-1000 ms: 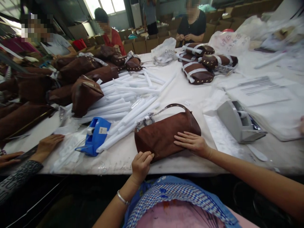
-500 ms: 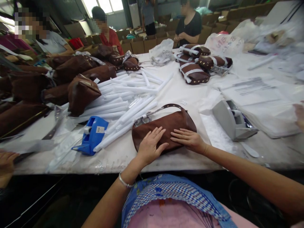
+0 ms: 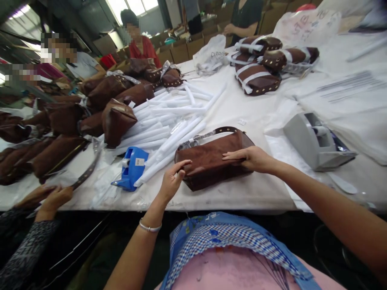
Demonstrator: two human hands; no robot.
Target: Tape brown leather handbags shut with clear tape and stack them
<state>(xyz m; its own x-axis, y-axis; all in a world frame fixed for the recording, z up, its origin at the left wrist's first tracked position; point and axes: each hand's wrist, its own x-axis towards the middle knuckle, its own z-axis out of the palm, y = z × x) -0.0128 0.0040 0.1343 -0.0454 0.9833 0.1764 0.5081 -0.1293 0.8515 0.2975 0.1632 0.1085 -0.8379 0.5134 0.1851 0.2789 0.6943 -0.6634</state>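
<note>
While the right hand's [image 3: 256,158] grip lies outstretched across the brown bag [image 3: 208,157] by the worktop's [image 3: 226,198] near edge, the left hand [image 3: 171,181] touches its left end, pinching or not unclear; blue [image 3: 132,173] and grey dispensers [image 3: 304,141] flank them.

Daylight whitens the paned window [image 3: 135,6] set in a grey wall [image 3: 151,26] beyond the far edge of my white-covered bench [image 3: 227,106], where cardboard boxes [image 3: 179,53] stand lined up; past the far left corner slanted panes [image 3: 21,14] glow, while deep shadow [image 3: 96,257] lies below my near edge.
</note>
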